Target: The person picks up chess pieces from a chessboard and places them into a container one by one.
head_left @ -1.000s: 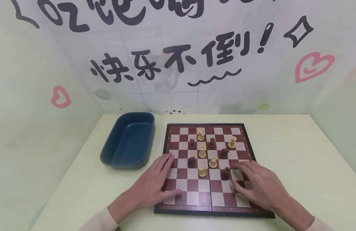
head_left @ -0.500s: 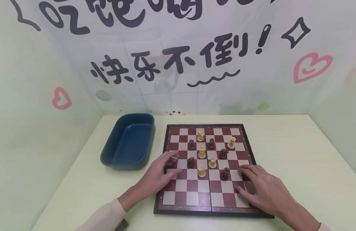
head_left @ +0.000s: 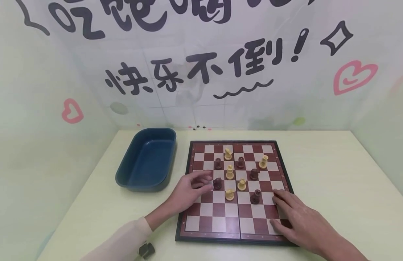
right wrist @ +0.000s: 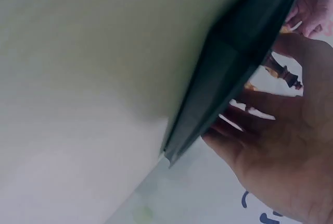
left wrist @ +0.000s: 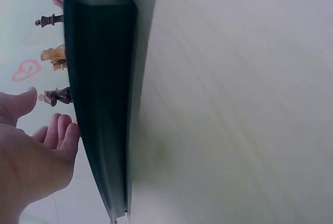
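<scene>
A red-and-white chessboard lies on the table with several dark and cream chess pieces standing on it. My left hand reaches over the board's left side, thumb and fingers apart around the left of a dark knight. In the left wrist view that dark knight shows just beyond the thumb and fingertips. My right hand rests at the board's right edge, its fingers relaxed and holding nothing. Nearest to it stands a dark king. A cream knight stands right of the dark knight.
An empty blue basin stands on the table left of the board. Cream pieces, such as a rook, and dark ones stand on the board's far half. A printed wall sheet rises behind the table.
My left hand has moved from the board's left edge rightward to the dark knight, lifting and drawing its fingers together. The right hand has slid slightly right, away from the dark king.
</scene>
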`<state>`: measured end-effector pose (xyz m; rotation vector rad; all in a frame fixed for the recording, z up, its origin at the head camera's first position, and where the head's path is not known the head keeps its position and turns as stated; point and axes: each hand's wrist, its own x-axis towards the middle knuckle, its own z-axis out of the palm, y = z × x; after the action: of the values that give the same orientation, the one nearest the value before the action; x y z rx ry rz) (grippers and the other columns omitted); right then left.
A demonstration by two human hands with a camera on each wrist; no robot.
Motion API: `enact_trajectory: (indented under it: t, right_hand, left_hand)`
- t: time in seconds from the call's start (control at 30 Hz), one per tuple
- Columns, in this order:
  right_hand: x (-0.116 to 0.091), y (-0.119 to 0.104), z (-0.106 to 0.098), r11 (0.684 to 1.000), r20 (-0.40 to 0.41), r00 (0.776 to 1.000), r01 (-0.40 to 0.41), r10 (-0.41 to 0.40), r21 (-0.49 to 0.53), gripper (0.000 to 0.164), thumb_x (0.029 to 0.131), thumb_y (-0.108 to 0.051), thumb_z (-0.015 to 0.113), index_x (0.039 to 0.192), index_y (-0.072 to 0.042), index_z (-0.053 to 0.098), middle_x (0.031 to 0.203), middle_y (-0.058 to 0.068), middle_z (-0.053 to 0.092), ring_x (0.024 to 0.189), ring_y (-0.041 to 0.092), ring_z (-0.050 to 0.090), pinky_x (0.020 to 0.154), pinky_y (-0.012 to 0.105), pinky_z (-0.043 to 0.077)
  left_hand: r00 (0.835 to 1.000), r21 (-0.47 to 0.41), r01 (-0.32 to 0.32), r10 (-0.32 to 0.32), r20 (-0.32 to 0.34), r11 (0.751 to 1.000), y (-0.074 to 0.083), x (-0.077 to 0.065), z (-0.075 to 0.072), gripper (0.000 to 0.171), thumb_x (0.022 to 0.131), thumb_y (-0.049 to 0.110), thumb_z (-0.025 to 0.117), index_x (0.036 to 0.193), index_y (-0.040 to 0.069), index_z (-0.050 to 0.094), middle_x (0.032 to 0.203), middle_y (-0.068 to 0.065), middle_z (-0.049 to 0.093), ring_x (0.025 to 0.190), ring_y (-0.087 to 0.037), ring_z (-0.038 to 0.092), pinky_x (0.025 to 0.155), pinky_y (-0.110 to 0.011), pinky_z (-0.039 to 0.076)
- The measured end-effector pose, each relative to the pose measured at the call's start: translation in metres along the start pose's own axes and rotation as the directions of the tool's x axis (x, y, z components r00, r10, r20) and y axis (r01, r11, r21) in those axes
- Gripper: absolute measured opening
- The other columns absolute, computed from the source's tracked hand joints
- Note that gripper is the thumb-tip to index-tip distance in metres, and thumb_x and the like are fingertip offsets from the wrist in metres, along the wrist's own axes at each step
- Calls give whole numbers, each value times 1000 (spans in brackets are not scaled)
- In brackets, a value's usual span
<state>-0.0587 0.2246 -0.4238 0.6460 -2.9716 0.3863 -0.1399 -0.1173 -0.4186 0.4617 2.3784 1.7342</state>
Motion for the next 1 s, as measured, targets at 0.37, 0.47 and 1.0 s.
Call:
enact_trajectory:
  t: [0.37,0.47,1.0]
  right_hand:
    - [-9,3,-4,1000,198,980,-25,22,15,78,102,-61,48,152,-1,44,163,12,30,148,33,29,112,43,37]
    - [-10,3,-4,1000,173,985,11,-10,-4,74,103,-57,49,152,-1,44,164,10,28,149,32,26,114,43,33]
    - [-5,4,-8,998,248,968,-40,24,58,86,100,-68,42,153,0,43,163,14,30,149,35,26,111,53,37]
  left_hand:
    - [999,47,-26,24,25,999,1,11,10,44,93,12,77,132,-4,63,116,-10,67,103,-22,66,87,-27,55]
    - [1000,37,-16,16,7,999,1,13,12,43,91,9,78,129,-5,64,115,-12,68,101,-24,68,85,-26,56]
    - [998,151,-47,52,-28,987,2,18,20,16,88,7,80,104,7,77,102,-1,71,83,-11,69,74,-26,57]
